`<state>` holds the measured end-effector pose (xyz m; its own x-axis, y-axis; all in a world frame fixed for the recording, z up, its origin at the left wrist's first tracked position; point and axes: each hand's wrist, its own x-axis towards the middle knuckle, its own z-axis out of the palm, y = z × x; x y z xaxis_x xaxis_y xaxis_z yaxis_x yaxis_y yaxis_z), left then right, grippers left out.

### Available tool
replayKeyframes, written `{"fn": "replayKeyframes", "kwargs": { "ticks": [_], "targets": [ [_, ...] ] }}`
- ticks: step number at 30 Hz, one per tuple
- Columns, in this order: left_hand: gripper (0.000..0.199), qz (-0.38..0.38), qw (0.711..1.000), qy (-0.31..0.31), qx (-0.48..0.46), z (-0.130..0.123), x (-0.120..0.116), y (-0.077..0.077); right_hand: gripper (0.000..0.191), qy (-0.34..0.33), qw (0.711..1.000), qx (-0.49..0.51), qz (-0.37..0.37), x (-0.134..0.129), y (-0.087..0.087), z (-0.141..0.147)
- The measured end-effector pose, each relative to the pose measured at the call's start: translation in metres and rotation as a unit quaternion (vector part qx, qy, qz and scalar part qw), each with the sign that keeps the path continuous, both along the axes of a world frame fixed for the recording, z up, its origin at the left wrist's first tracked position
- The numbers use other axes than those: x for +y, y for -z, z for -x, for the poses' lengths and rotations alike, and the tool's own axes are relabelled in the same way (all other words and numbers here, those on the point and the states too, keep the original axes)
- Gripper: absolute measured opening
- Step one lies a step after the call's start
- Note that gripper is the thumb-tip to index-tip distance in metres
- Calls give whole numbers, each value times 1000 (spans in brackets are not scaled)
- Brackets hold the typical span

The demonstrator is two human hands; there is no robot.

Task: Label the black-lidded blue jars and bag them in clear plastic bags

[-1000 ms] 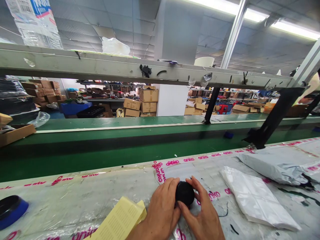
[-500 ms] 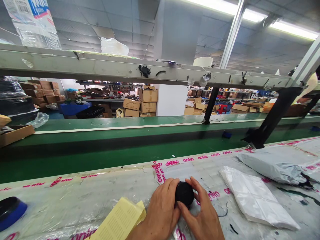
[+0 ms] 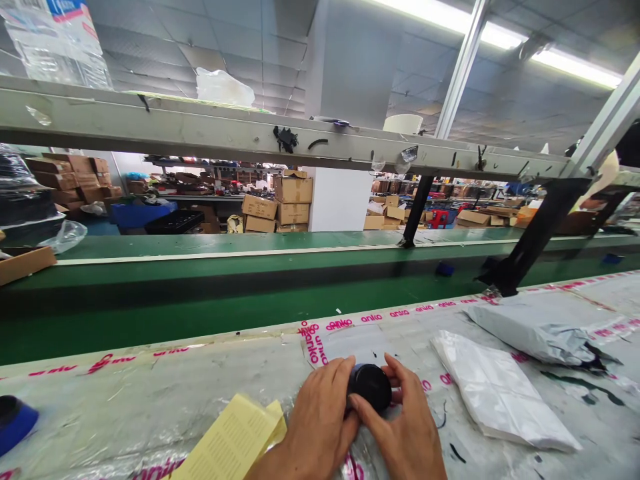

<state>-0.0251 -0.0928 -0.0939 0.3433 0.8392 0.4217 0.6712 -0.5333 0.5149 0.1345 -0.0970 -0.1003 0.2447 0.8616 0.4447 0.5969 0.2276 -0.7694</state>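
Note:
A round black object (image 3: 373, 388) with a bluish edge sits between my two hands, low in the middle of the view. My left hand (image 3: 323, 413) wraps its left side, thumb near the bottom. From the right, my right hand (image 3: 407, 417) grips it with the thumb in front and the fingers behind. Yellow printed paper sheets (image 3: 233, 437) lie just left of my left hand. Right of my hands is a stack of white plastic bags (image 3: 505, 393).
A blue and black round object (image 3: 15, 421) lies at the left edge. Behind the plastic-covered table (image 3: 125, 393) runs a green conveyor belt (image 3: 225, 293). A grey shelf beam (image 3: 200, 127) crosses above. A grey bag (image 3: 530, 330) and black post (image 3: 535, 233) stand right.
The black object has tilted between my hands, showing more of its face and a bluish edge. The whole view has shifted slightly, so the surroundings appear further left.

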Motion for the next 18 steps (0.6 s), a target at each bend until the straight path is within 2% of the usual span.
{"fn": "replayKeyframes", "kwargs": {
  "ticks": [6,12,18],
  "targets": [
    [51,13,1000,24,-13,-1,-3,-12,59,-8,1000,-1,16,2,-1,-2],
    [43,58,997,2,-56,-1,-3,-19,57,-54,998,45,-3,-1,-5,2],
    [64,65,994,-65,-53,-1,-2,-6,43,-72,982,175,14,-13,-20,7]
  ]
}}
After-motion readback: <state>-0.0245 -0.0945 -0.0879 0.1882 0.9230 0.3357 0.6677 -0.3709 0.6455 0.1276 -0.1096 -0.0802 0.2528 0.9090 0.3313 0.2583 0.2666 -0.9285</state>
